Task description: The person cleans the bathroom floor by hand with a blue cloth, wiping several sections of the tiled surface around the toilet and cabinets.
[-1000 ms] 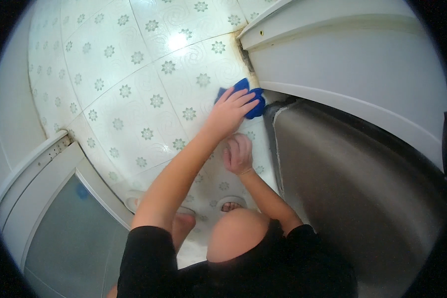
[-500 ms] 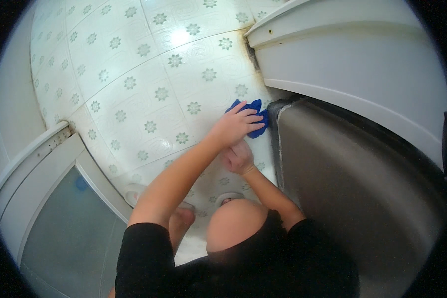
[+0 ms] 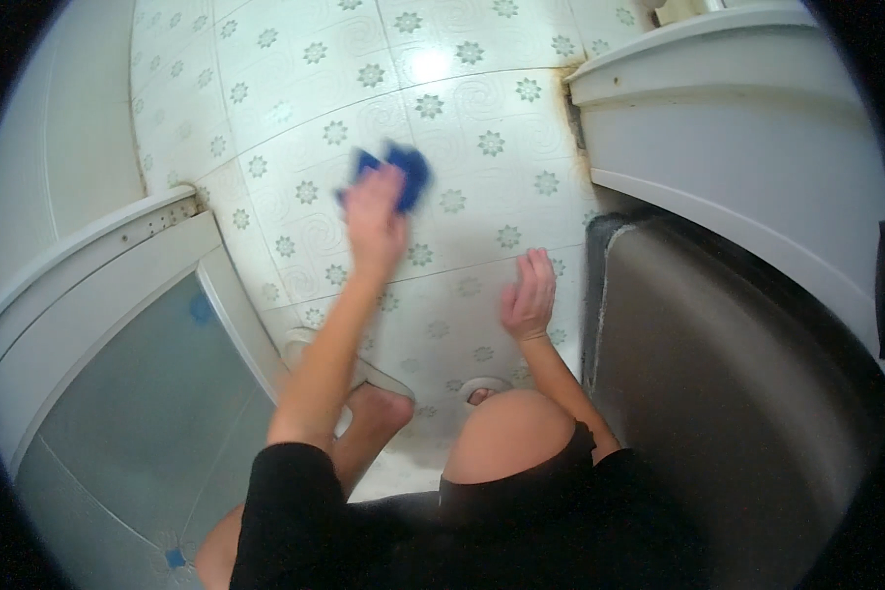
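My left hand (image 3: 375,211) is stretched out over the tiled floor (image 3: 290,64) and has hold of a bright blue cloth (image 3: 409,179). Both are smeared by motion; bunched parts of the cloth stick out past the fingertips. To its right, my right hand (image 3: 530,301) holds nothing, its fingers extended side by side. That hand is over the floor near the dark panel, and whether it touches the tiles I cannot tell.
On the right stands a dark brown panel (image 3: 718,364) with a white panel (image 3: 718,138) beyond it. At left is a white-framed door (image 3: 118,364) with frosted glass. My slippered feet and bent knee (image 3: 511,438) are close below my hands. Brown stains mark the white panel's base.
My left hand has swept the blue cloth leftward and farther out, away from the dark panel's corner. My right hand has come apart from the left wrist and its fingers are extended.
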The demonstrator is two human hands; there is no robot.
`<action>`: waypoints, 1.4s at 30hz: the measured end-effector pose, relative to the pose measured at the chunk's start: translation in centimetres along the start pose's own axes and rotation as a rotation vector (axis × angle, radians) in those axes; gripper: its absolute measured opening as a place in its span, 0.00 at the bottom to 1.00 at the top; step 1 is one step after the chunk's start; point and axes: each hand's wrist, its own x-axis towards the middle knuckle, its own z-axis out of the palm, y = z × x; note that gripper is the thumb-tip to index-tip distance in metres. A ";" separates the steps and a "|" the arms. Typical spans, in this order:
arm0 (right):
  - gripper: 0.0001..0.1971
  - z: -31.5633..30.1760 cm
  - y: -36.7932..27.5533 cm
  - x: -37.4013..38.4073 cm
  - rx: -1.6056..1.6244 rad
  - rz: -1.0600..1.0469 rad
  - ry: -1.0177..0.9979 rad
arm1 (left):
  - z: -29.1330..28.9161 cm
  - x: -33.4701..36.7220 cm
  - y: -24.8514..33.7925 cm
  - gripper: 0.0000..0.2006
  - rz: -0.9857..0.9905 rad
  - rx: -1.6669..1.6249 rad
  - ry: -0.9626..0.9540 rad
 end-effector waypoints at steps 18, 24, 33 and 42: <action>0.27 0.8 -0.8 0.2 -0.107 0.001 -0.111 | -11.0 -0.1 -12.8 0.37 -0.415 0.199 0.276; 0.27 0.5 -0.2 -0.1 -0.130 0.008 -0.112 | -0.2 -6.3 2.2 0.20 -0.072 -0.109 0.009; 0.27 0.1 0.0 0.0 -0.105 -0.011 -0.135 | -7.6 -4.5 -4.9 0.18 -0.040 0.031 0.051; 0.28 0.6 -0.2 0.0 -0.095 -0.018 -0.146 | -15.8 -8.6 -15.1 0.34 -0.405 0.431 0.062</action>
